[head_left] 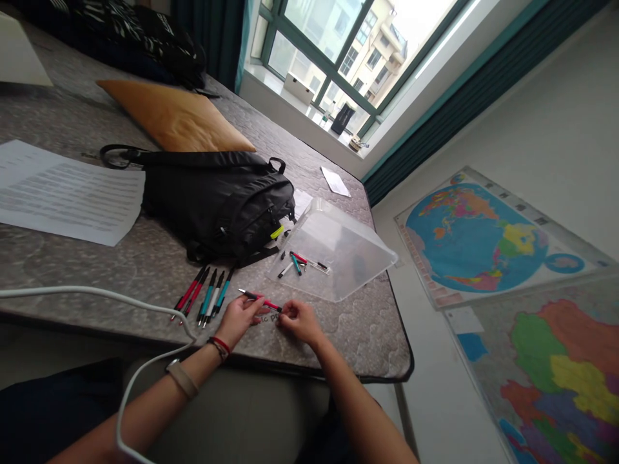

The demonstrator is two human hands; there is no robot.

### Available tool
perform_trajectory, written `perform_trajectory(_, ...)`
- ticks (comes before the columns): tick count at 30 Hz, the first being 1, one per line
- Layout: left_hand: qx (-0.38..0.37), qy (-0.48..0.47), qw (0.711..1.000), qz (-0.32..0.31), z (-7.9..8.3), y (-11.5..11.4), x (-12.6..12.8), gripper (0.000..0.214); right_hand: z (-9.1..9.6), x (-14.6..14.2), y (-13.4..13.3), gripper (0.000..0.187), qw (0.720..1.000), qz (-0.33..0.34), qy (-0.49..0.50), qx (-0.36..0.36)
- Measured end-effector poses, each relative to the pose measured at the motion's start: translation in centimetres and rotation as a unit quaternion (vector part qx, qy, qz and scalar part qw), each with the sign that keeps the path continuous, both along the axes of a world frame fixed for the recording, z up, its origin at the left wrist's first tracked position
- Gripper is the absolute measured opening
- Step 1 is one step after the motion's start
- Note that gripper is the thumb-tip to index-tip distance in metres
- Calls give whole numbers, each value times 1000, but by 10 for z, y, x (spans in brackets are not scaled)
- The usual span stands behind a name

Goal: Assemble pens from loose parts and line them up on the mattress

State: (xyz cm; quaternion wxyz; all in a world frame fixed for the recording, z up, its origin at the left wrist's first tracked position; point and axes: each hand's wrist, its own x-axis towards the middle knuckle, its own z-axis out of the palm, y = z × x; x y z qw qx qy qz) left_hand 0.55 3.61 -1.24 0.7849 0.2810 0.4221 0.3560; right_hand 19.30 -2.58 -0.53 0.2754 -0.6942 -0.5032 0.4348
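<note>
My left hand [240, 317] and my right hand [298, 318] together pinch a red and black pen [261, 300] just above the grey mattress [145, 258], near its front edge. The left fingers grip the pen's middle, the right fingers its near end. To the left lies a row of several pens [203, 294], red ones and teal ones, side by side. Behind the hands stands a clear plastic box [333, 254] with a few more pens [300, 263] inside.
A black backpack [217, 203] lies behind the pen row, an orange cushion [176, 119] behind it. Printed sheets [62, 193] lie at left. A white cable [120, 303] crosses the front left. World maps [483, 238] cover the floor at right.
</note>
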Motion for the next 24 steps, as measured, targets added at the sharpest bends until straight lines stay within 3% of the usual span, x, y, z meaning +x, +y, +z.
perform_trajectory(3, 3, 5, 1000, -7, -3, 1, 1, 41, -9, 0, -4, 18, 997, -37, 67, 14)
perform_trajectory(9, -11, 31, 999, -13, -6, 4, 5, 37, -23, -5, -13, 38, 965, -174, 191, 41)
perform_trajectory(24, -22, -7, 1000, -13, -6, 5, 2, 34, -18, -8, -12, 41, 961, -185, 203, 35)
